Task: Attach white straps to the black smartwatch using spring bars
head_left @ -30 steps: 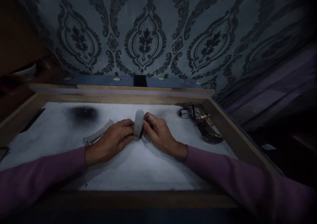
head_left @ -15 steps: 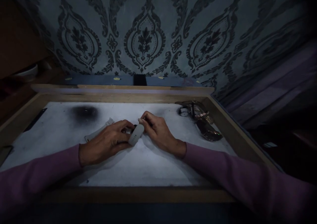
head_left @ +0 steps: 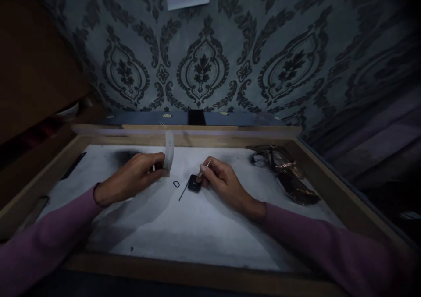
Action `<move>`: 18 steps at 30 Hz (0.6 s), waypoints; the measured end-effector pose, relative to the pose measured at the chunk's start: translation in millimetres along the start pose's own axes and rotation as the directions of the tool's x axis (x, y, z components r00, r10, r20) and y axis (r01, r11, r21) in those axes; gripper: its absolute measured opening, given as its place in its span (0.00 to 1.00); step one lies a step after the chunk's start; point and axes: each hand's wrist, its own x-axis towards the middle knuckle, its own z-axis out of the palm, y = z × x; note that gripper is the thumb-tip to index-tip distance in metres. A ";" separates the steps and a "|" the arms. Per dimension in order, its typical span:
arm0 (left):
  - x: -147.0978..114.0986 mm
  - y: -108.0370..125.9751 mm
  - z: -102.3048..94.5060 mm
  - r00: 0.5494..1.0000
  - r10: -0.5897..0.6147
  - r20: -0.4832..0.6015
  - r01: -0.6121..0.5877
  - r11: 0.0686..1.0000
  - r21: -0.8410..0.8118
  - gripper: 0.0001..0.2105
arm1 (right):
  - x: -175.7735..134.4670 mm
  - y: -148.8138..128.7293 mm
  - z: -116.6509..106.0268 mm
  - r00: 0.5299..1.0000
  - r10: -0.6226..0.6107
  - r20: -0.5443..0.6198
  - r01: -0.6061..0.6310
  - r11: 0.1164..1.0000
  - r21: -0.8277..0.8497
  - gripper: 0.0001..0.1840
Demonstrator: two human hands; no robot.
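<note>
My left hand point(head_left: 140, 174) is closed, thumb and fingers pinching the lower end of a light grey watch strap point(head_left: 169, 150), which stands upright with a row of holes showing. A black square smartwatch body point(head_left: 194, 183) lies on the white surface, with no strap visible on it. Beside it, my right hand point(head_left: 223, 181) is closed around a thin pale stick point(head_left: 209, 163), fingertips at the watch's edge. Left of the watch lie a thin dark rod point(head_left: 183, 190) and a small black loop point(head_left: 176, 184).
A shallow wooden tray point(head_left: 184, 262) with a white base surrounds the work. At its back right are a round-faced wristwatch point(head_left: 259, 159) and dark items in shiny clear wrapping point(head_left: 296, 187). A flat dark object point(head_left: 74, 165) lies at the left side. Patterned wallpaper point(head_left: 202, 73) rises behind.
My hands have moved apart. My left hand has carried a grey strap leftward and upright, while the black watch body now shows on the surface by my right hand. The camera view has shifted.
</note>
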 end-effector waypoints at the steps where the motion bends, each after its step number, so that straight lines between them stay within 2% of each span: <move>1: -0.7 0.2 -4.7 1.000 -0.024 0.000 0.024 0.998 0.050 0.11 | 1.0 0.6 -0.4 1.000 0.008 -0.001 -0.008 1.000 0.021 0.22; 4: -2.9 -1.0 -12.3 0.998 -0.058 0.015 0.054 0.980 0.190 0.09 | 4.1 1.9 -1.4 0.999 0.046 0.001 -0.046 0.994 0.101 0.23; 8: -4.6 -8.6 -11.3 0.996 -0.064 0.055 0.043 0.946 0.320 0.08 | 6.9 2.0 -2.7 0.994 0.110 -0.004 -0.107 0.977 0.184 0.24; 14: -4.8 -20.4 -7.2 0.999 -0.004 0.032 -0.010 0.905 0.426 0.08 | 9.9 0.8 -6.6 0.974 0.224 -0.017 -0.210 0.935 0.284 0.24; 18: -3.3 -20.3 -5.7 0.999 0.011 0.048 -0.030 0.903 0.429 0.09 | 13.5 2.4 -9.9 0.965 0.262 -0.001 -0.249 0.918 0.310 0.24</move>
